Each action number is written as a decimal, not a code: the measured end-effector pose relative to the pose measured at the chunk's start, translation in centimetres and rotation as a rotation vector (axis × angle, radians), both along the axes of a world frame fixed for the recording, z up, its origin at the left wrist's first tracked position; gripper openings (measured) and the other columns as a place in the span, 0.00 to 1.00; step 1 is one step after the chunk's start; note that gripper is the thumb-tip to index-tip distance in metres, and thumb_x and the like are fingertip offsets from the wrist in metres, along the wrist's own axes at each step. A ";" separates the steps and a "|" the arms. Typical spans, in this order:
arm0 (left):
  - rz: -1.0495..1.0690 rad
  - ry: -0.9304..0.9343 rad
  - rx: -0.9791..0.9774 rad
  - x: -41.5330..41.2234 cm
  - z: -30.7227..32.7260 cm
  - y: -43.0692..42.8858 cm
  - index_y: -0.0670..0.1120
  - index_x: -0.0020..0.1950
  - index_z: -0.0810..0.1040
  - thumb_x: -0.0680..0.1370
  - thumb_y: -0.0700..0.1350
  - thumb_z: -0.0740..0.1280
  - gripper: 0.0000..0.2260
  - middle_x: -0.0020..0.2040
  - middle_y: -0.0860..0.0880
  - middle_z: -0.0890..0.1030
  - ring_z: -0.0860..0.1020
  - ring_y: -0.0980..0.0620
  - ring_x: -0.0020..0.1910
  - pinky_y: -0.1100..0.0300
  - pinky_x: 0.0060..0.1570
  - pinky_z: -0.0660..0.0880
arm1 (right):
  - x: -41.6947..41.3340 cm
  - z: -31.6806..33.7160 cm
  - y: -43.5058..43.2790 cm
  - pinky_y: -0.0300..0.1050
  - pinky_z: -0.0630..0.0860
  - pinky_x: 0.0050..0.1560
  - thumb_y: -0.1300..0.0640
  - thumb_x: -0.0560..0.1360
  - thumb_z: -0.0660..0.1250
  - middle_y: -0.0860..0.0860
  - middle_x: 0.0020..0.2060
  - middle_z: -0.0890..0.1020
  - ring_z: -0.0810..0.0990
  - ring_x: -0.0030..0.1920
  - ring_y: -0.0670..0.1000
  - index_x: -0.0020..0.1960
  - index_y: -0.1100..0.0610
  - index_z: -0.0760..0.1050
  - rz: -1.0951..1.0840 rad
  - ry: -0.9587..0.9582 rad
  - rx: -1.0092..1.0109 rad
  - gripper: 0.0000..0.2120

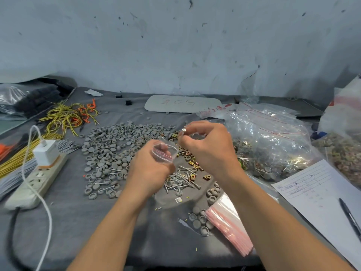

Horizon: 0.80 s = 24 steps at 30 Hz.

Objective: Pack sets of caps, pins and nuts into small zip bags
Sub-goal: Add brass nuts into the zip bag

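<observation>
Left hand [150, 167] grips the zip bag [165, 151], right hand [212, 148] pinches a pin [182, 132] — grey caps [113, 145] heaped alongside.

Pen [349, 217], near right: lower end cut by frame edge. Sheet [320, 194] entries too small to read. Pin [183, 130] in right hand [209, 149]: shank partly hidden by fingers. Left hand [150, 169] fingertips blurred behind zip bag [165, 151] film.
</observation>
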<state>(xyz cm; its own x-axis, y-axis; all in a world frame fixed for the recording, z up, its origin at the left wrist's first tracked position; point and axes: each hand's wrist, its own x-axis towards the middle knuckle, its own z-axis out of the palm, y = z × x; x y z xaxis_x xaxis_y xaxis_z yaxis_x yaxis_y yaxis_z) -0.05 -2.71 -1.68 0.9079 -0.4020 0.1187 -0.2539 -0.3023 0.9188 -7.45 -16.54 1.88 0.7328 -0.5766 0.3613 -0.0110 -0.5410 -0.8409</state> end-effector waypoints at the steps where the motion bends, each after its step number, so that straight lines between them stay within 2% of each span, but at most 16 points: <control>1: -0.008 -0.015 0.034 -0.2 0.1 -0.2 0.60 0.48 0.77 0.59 0.46 0.73 0.20 0.40 0.58 0.84 0.83 0.54 0.40 0.46 0.45 0.82 | 0.1 0.0 0.2 0.29 0.72 0.49 0.51 0.69 0.79 0.36 0.50 0.84 0.80 0.51 0.34 0.39 0.46 0.87 0.023 0.003 -0.003 0.01; 4: -0.021 -0.070 0.133 -0.6 0.5 -0.6 0.64 0.49 0.74 0.61 0.48 0.72 0.20 0.39 0.57 0.84 0.83 0.54 0.40 0.51 0.41 0.81 | 0.5 -0.2 0.9 0.21 0.64 0.47 0.51 0.68 0.80 0.33 0.54 0.81 0.76 0.50 0.27 0.35 0.42 0.85 0.078 0.099 -0.054 0.06; 6: -0.051 -0.078 0.118 -0.7 0.6 -0.5 0.61 0.48 0.74 0.59 0.48 0.71 0.19 0.40 0.55 0.83 0.83 0.51 0.41 0.47 0.41 0.80 | 0.8 -0.4 1.3 0.20 0.62 0.48 0.51 0.68 0.79 0.35 0.58 0.80 0.75 0.52 0.28 0.34 0.40 0.84 0.108 0.155 -0.073 0.08; 8: -0.058 -0.065 0.082 -0.7 0.7 -0.3 0.59 0.48 0.75 0.58 0.46 0.72 0.20 0.40 0.53 0.84 0.83 0.48 0.42 0.42 0.44 0.80 | 0.8 -0.3 1.4 0.25 0.63 0.53 0.52 0.68 0.78 0.36 0.62 0.81 0.76 0.59 0.34 0.38 0.38 0.86 0.126 0.144 -0.048 0.08; 10: -0.058 -0.031 0.037 -0.6 0.6 0.0 0.59 0.46 0.76 0.57 0.43 0.73 0.21 0.42 0.53 0.84 0.84 0.47 0.43 0.40 0.47 0.81 | 0.6 -0.2 1.2 0.32 0.68 0.57 0.52 0.68 0.78 0.36 0.61 0.81 0.77 0.61 0.36 0.41 0.36 0.86 0.110 0.101 -0.006 0.09; 11: -0.065 0.000 -0.014 -0.4 0.4 0.1 0.59 0.46 0.77 0.57 0.41 0.73 0.21 0.42 0.53 0.85 0.84 0.47 0.44 0.38 0.48 0.81 | 0.5 -0.1 0.9 0.30 0.70 0.55 0.52 0.68 0.78 0.35 0.58 0.82 0.78 0.59 0.34 0.41 0.37 0.86 0.093 0.081 0.010 0.08; 12: -0.073 0.027 -0.062 -0.2 0.2 0.3 0.58 0.45 0.77 0.58 0.39 0.75 0.21 0.43 0.54 0.84 0.84 0.48 0.44 0.38 0.50 0.81 | 0.3 0.0 0.6 0.25 0.70 0.49 0.52 0.69 0.77 0.34 0.54 0.83 0.79 0.53 0.31 0.41 0.38 0.87 0.070 0.069 0.019 0.07; 14: -0.076 0.046 -0.114 0.3 -0.1 0.7 0.56 0.45 0.78 0.62 0.33 0.76 0.21 0.41 0.57 0.83 0.83 0.55 0.41 0.45 0.47 0.81 | 0.0 0.0 -0.2 0.21 0.69 0.34 0.53 0.72 0.75 0.33 0.42 0.83 0.79 0.39 0.28 0.41 0.43 0.87 0.005 0.104 -0.005 0.05; 15: -0.069 0.050 -0.135 0.6 -0.2 0.9 0.54 0.46 0.78 0.64 0.30 0.76 0.21 0.40 0.58 0.83 0.82 0.58 0.39 0.50 0.46 0.79 | -0.1 -0.1 -0.6 0.22 0.71 0.32 0.53 0.74 0.73 0.36 0.37 0.83 0.79 0.34 0.31 0.42 0.45 0.87 -0.033 0.169 -0.051 0.05; 16: -0.051 0.057 -0.156 0.9 -0.3 1.1 0.52 0.47 0.78 0.65 0.28 0.76 0.21 0.40 0.56 0.83 0.81 0.58 0.39 0.54 0.46 0.77 | -0.2 -0.3 -0.9 0.26 0.76 0.37 0.53 0.76 0.72 0.39 0.35 0.84 0.81 0.33 0.37 0.43 0.47 0.87 -0.062 0.264 -0.122 0.05; 17: -0.030 0.064 -0.177 1.3 -0.4 1.2 0.50 0.48 0.78 0.66 0.28 0.75 0.20 0.41 0.54 0.83 0.81 0.57 0.40 0.54 0.47 0.78 | -0.2 -0.7 -1.1 0.37 0.81 0.46 0.53 0.77 0.71 0.43 0.37 0.86 0.84 0.37 0.42 0.46 0.49 0.86 -0.074 0.392 -0.220 0.06; 18: -0.008 0.071 -0.199 1.6 -0.5 1.4 0.49 0.48 0.78 0.67 0.27 0.75 0.20 0.43 0.51 0.83 0.82 0.54 0.42 0.52 0.49 0.79 | -0.1 -1.0 -1.1 0.47 0.82 0.54 0.53 0.78 0.70 0.48 0.40 0.86 0.85 0.42 0.49 0.48 0.51 0.85 -0.070 0.541 -0.338 0.06; 19: 0.007 0.076 -0.217 1.8 -0.5 1.6 0.48 0.48 0.78 0.67 0.27 0.75 0.19 0.45 0.48 0.84 0.82 0.52 0.43 0.49 0.52 0.80 | -0.1 -1.5 -1.1 0.52 0.81 0.56 0.52 0.77 0.69 0.50 0.41 0.85 0.84 0.44 0.54 0.48 0.53 0.83 -0.047 0.684 -0.450 0.06; 21: 0.017 0.078 -0.222 2.2 -0.5 1.8 0.45 0.50 0.79 0.68 0.27 0.75 0.18 0.48 0.44 0.85 0.83 0.49 0.45 0.45 0.56 0.80 | -0.2 -2.3 -0.7 0.49 0.78 0.48 0.52 0.76 0.70 0.51 0.38 0.79 0.81 0.44 0.56 0.41 0.55 0.76 0.037 0.893 -0.582 0.08; 24: 0.011 0.066 -0.221 2.3 -0.6 2.0 0.42 0.53 0.80 0.68 0.27 0.75 0.18 0.50 0.38 0.84 0.82 0.49 0.43 0.46 0.55 0.80 | -0.4 -3.3 -0.6 0.48 0.74 0.40 0.55 0.76 0.70 0.51 0.35 0.74 0.77 0.40 0.56 0.36 0.56 0.67 0.142 1.010 -0.656 0.15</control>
